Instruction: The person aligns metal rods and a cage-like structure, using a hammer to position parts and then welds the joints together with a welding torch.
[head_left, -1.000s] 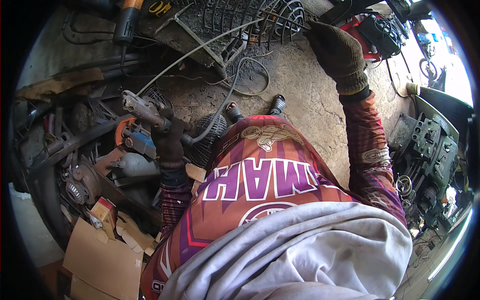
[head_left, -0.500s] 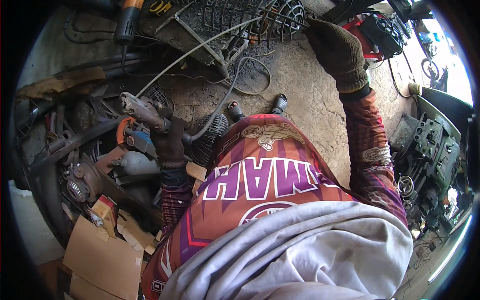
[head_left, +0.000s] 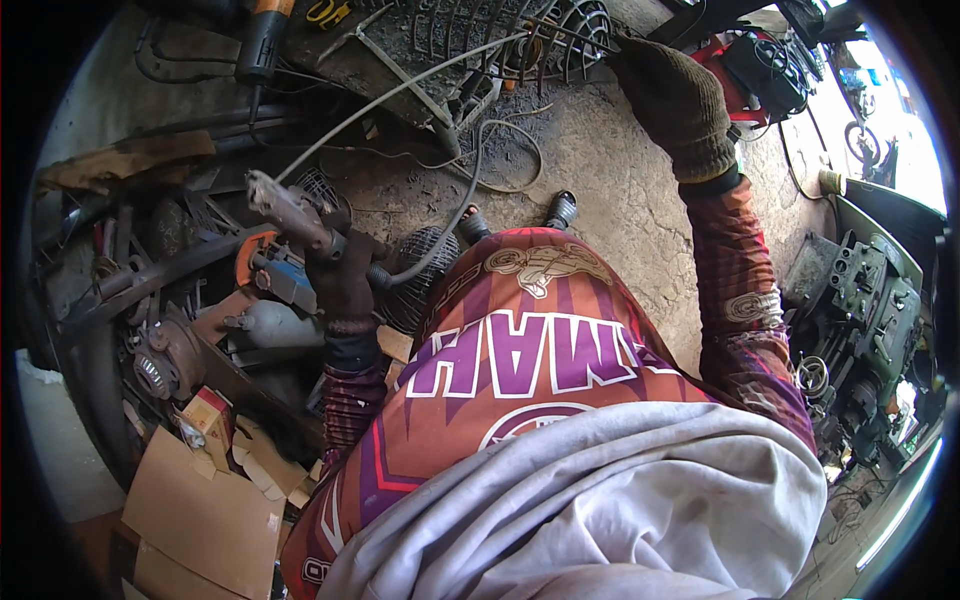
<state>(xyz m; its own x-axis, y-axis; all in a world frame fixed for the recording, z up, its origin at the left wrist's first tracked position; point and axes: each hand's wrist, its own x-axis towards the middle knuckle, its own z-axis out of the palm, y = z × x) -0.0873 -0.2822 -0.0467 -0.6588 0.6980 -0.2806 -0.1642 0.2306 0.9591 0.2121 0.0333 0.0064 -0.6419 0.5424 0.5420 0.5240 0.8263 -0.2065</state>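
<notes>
My left hand (head_left: 342,275), in a dark glove, is closed round a worn, dirty welding electrode holder (head_left: 290,215). A long pale welding rod (head_left: 400,97) slants up from its jaws to the right, its far end near a round wire grille (head_left: 565,45). From the holder's back end a grey cable (head_left: 440,245) curves towards the floor. My right hand (head_left: 680,105), in a brown knitted glove, reaches far out beside the grille. Its fingers are pinched on a thin dark metal rod (head_left: 570,35), which runs left to near the welding rod's tip.
Blackened metal bars and a frame (head_left: 400,75) lie ahead. An angle grinder (head_left: 280,275), scrap metal and cardboard (head_left: 205,510) crowd the left. A red-and-black machine (head_left: 750,75) stands beyond my right hand; a green metal machine (head_left: 870,310) is at right. A cable loops across the concrete floor (head_left: 620,200).
My left hand and the electrode holder have shifted slightly and the holder is tilted a little differently. My right hand has barely moved.
</notes>
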